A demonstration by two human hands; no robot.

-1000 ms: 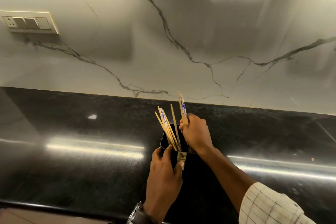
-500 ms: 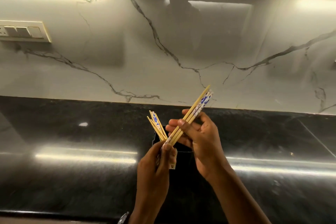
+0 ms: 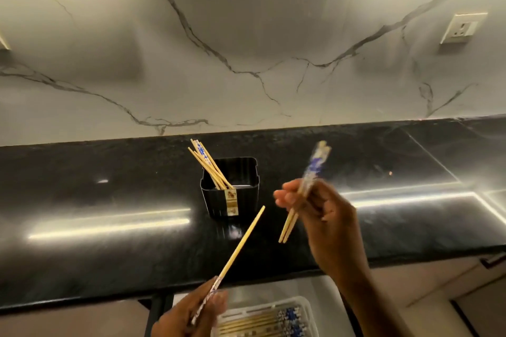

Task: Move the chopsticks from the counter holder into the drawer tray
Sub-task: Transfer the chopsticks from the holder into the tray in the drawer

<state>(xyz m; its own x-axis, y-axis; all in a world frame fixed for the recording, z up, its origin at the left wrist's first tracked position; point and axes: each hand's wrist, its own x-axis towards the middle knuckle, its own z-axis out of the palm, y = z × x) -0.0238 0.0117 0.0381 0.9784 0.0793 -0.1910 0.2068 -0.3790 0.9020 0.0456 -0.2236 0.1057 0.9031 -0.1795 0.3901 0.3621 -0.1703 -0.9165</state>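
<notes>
A black square holder (image 3: 241,201) stands on the dark counter with several bamboo chopsticks (image 3: 208,165) leaning to its back left. My right hand (image 3: 325,216) is raised right of the holder and grips two chopsticks (image 3: 301,194), blue-patterned ends up, tips down. My left hand (image 3: 191,314) is low, over the counter's front edge, and holds a single chopstick (image 3: 242,243) pointing up toward the holder. Below the counter, a clear drawer tray (image 3: 308,309) holds several chopsticks (image 3: 254,325) lying flat.
The glossy black counter (image 3: 95,200) runs left to right under a white marble backsplash. A wall socket (image 3: 462,29) sits at the upper right. The open drawer (image 3: 325,290) lies below the counter's front edge, between my arms.
Both hands have come away from the holder and apart. The bundle has split: one chopstick is in my left hand, down by the drawer, two in my right. The drawer tray has come into view.
</notes>
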